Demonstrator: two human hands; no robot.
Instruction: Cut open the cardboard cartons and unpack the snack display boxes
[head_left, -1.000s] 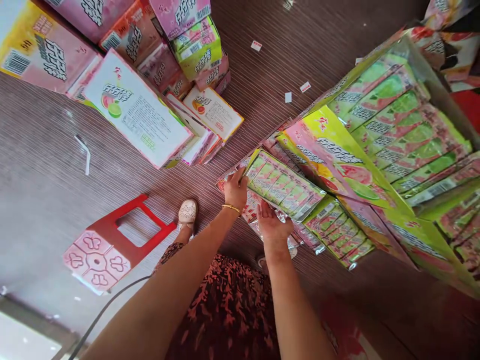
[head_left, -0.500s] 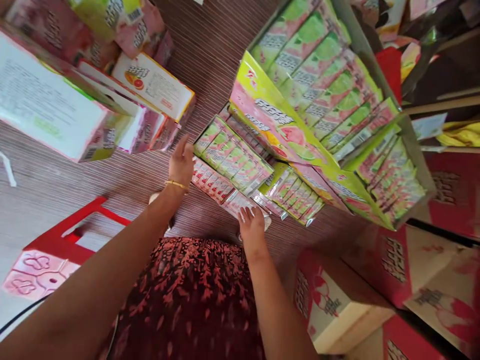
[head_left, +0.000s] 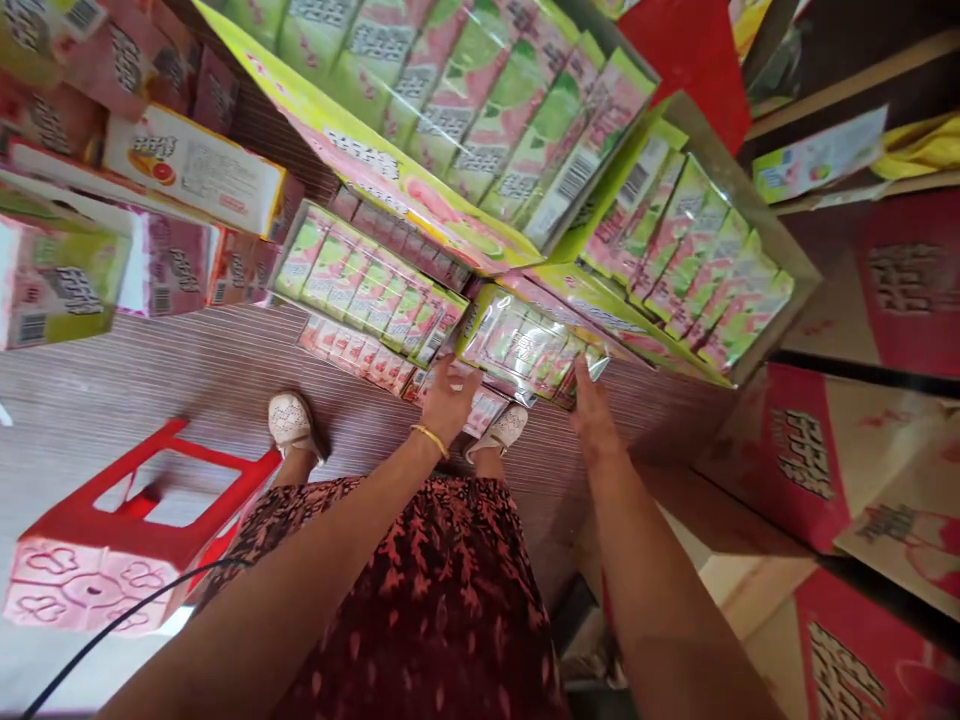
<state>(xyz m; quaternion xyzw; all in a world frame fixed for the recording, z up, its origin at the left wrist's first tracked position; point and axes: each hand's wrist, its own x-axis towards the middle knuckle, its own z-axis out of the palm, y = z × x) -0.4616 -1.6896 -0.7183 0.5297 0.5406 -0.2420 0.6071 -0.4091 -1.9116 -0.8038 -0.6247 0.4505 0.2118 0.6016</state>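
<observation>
A clear-wrapped pack of green and pink pouches (head_left: 525, 345) lies on the floor in front of a large display carton, its film shiny. My left hand (head_left: 448, 402), with a gold bracelet at the wrist, is at the pack's near left corner, fingers apart and slightly bent. At its right end is my right hand (head_left: 591, 400), fingers stretched along that end. No firm grip shows in either hand. Left of the pack stands a box of green and pink pouches (head_left: 367, 285). A row of small pink-red packs (head_left: 360, 355) lies on its near side, partly under my left hand.
The display carton (head_left: 442, 210) full of green pouches towers behind. Upright product boxes (head_left: 195, 170) stand at the left, a red plastic stool (head_left: 150, 500) at lower left. Brown and red shipping cartons (head_left: 795, 450) are stacked at the right. My shoes (head_left: 292, 422) are close by.
Both hands have moved right. My left hand has left the side of the pouch box, my right hand has left the small pink packs; they now flank the clear-wrapped pack. The view has shifted too.
</observation>
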